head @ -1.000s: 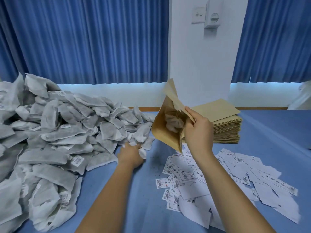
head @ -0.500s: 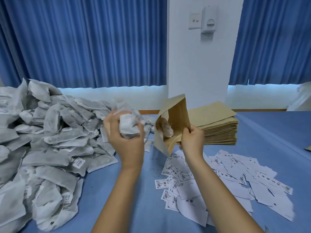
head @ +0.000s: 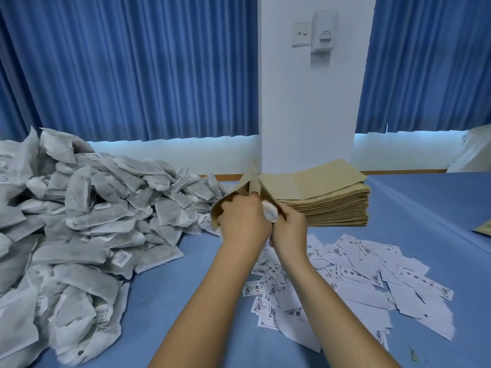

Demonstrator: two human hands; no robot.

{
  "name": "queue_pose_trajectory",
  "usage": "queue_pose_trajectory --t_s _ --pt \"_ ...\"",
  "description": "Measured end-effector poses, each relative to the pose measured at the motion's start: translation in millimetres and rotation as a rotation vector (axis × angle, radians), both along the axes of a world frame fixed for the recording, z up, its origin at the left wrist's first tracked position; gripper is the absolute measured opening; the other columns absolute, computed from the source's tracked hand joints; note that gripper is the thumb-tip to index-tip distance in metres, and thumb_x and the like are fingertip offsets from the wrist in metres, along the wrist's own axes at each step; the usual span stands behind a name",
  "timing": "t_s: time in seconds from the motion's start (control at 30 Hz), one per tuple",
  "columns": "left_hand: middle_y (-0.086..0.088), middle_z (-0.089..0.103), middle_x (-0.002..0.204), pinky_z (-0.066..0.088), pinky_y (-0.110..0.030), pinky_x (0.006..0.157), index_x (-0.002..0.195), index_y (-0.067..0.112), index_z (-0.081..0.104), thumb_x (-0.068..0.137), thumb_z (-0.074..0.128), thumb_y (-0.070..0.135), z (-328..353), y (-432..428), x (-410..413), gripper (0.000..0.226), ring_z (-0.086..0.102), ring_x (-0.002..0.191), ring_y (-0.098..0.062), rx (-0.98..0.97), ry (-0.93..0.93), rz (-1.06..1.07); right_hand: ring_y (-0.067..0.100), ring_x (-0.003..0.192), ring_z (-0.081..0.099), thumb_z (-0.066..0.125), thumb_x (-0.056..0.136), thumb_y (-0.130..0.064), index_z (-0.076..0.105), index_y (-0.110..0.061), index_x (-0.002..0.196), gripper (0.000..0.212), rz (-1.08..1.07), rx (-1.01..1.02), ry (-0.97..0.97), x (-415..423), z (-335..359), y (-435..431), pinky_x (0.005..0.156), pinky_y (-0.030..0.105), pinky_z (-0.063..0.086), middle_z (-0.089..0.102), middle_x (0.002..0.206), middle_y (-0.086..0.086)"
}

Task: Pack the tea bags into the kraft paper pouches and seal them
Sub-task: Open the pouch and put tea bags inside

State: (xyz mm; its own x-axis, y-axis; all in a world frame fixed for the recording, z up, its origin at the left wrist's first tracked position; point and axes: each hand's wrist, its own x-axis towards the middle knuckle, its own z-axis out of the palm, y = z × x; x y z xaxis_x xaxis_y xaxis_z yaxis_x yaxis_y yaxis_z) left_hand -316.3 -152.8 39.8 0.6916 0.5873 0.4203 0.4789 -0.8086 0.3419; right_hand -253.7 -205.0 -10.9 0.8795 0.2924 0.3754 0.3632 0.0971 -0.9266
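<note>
A large heap of grey-white tea bags (head: 87, 229) covers the left of the blue table. At the centre my right hand (head: 288, 229) holds an open kraft paper pouch (head: 248, 185) by its edge, mouth towards me. My left hand (head: 243, 221) is at the pouch's mouth with its fingers curled, pushing a white tea bag (head: 269, 212) in; part of the bag shows between my two hands. The left hand hides most of the pouch's inside. A stack of flat kraft pouches (head: 332, 200) lies just behind my hands.
Several white printed paper labels (head: 358, 274) lie scattered on the blue table (head: 438, 208) to the right of my arms. A white pillar with a switch stands behind, between blue curtains. Another kraft piece (head: 485, 229) shows at the right edge.
My left hand took a handful of tea bags from the heap, lifted it and brought it right to the pouch's mouth. The right hand lowered and tilted the pouch.
</note>
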Motion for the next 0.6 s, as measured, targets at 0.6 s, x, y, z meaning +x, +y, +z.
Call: queue_pose_trajectory --t_s 0.6 --pt "-0.006 0.055 0.114 0.045 -0.040 0.075 0.125 0.020 0.053 0.074 0.071 0.031 -11.8 -5.6 -18.1 0.055 0.052 0.104 -0.028 0.239 -0.418 0.036 0.023 0.044 0.057 0.031 0.086 0.006 0.060 -0.012 0.072 0.037 0.007 0.104 0.288 26.8 9.2 -25.9 0.038 0.021 0.033 0.060 0.055 0.011"
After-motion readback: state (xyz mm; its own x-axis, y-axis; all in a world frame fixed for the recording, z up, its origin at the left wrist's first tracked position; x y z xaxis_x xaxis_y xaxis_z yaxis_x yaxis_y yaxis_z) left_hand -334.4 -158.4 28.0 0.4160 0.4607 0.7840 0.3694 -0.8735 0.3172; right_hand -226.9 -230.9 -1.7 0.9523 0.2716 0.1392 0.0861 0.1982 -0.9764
